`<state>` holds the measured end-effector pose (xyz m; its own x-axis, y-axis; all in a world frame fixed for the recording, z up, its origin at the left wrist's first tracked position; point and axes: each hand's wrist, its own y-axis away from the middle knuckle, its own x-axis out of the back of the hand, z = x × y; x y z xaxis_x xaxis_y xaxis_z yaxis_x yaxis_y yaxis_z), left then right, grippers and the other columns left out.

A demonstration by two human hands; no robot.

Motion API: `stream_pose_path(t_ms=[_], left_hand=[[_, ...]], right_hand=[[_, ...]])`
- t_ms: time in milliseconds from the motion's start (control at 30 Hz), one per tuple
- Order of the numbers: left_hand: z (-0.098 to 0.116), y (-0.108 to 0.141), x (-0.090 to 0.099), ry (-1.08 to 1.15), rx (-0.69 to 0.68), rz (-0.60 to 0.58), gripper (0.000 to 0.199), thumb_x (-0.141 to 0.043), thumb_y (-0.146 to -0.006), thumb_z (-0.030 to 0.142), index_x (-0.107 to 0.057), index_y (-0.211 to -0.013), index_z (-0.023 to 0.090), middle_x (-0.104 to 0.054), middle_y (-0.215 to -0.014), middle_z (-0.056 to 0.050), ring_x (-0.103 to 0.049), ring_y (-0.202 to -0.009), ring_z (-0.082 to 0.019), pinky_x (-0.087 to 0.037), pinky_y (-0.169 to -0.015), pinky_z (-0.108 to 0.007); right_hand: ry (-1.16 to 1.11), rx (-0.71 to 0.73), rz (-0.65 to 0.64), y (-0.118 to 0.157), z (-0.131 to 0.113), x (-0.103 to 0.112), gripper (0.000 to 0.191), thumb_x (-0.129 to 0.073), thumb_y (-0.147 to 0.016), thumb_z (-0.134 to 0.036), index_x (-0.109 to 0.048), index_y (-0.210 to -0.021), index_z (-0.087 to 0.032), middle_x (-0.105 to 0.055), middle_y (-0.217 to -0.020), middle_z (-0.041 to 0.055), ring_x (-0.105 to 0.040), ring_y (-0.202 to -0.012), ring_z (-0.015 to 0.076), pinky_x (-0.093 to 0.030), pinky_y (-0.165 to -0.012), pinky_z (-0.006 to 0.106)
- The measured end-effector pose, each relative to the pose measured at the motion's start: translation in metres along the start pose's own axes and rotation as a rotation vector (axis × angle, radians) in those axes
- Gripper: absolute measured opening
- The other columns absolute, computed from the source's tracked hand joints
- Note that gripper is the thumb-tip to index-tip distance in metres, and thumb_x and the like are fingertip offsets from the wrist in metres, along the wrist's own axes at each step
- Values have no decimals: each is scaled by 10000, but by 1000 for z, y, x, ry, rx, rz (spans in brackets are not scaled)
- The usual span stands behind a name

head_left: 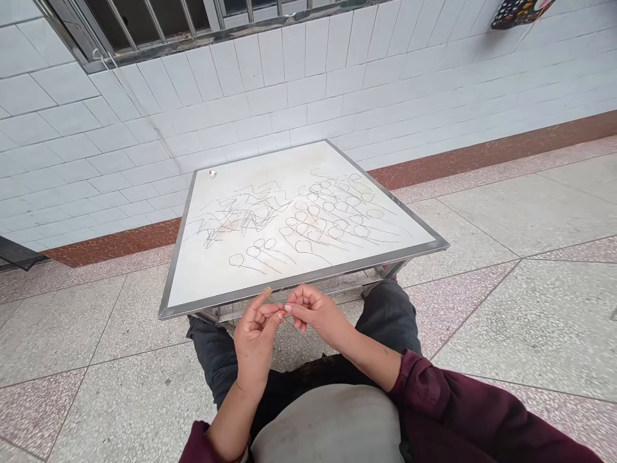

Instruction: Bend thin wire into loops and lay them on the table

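My left hand [258,328] and my right hand [315,312] meet just off the near edge of the table [308,280]. Thumb and fingers of both are pinched together at one spot, on what looks like a thin dark wire [282,290]; only a faint bit of it shows above the fingertips. On the white tabletop to the right lie several looped wires [308,222], each with a round loop and a straight tail. Bent, zigzag wires [241,209] are heaped loosely on the left side.
A small red-and-white object [213,173] sits at the table's far left corner. Behind the table stands a white tiled wall [299,83] with a barred window [159,26]. A patterned basket [520,13] hangs at upper right. My knees [390,315] are close under the table edge.
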<state>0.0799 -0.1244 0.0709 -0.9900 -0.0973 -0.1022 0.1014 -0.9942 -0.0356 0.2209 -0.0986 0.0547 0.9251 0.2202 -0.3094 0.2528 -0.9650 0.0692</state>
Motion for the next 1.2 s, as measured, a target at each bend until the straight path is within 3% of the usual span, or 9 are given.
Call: stream_pose_path(t_ms=[233, 433, 767, 967, 1200], left_hand=[[-4, 1, 3, -43, -10, -5, 438, -692, -784, 260, -584, -1203, 191, -682, -793, 1, -627, -753, -125, -487, -765, -262], [-8, 3, 9, -130, -37, -79, 440, -659, -817, 261, -563, -1245, 220, -653, -814, 6, -608, -792, -130, -468, -799, -268], [-16, 3, 5, 118, -3, -135, 396, -626, -849, 238, -540, -1236, 223, -658, -816, 3, -590, -727, -108, -466, -741, -250], [-21, 6, 3, 112, -29, -109, 414, -623, -851, 221, -517, -1252, 229, -641, -792, 13, -586, -706, -102, -457, -744, -243], [-23, 9, 3, 88, -11, -116, 399, -624, -846, 228, -523, -1233, 226, -634, -754, 19, -584, -684, -101, -459, -712, -230]], right_hand=[[125, 31, -38, 2, 3, 2, 234, -644, -793, -399, -551, -823, -186, -581, -658, -36, -533, -525, 84, -439, -441, 188], [275, 90, 29, 3, -2, 6, 173, -585, -832, -363, -573, -866, -194, -560, -686, -30, -496, -522, 81, -433, -445, 193], [260, 62, 17, 4, 6, 5, 218, -538, -857, -392, -588, -974, -215, -551, -658, -34, -507, -498, 92, -428, -423, 197], [275, -1, 65, 2, 8, 6, 247, -522, -857, -388, -635, -1004, -226, -538, -667, -18, -502, -509, 97, -398, -395, 186], [236, 28, 84, 1, 13, 6, 229, -508, -871, -379, -650, -956, -222, -517, -656, -23, -457, -491, 80, -366, -411, 183]])
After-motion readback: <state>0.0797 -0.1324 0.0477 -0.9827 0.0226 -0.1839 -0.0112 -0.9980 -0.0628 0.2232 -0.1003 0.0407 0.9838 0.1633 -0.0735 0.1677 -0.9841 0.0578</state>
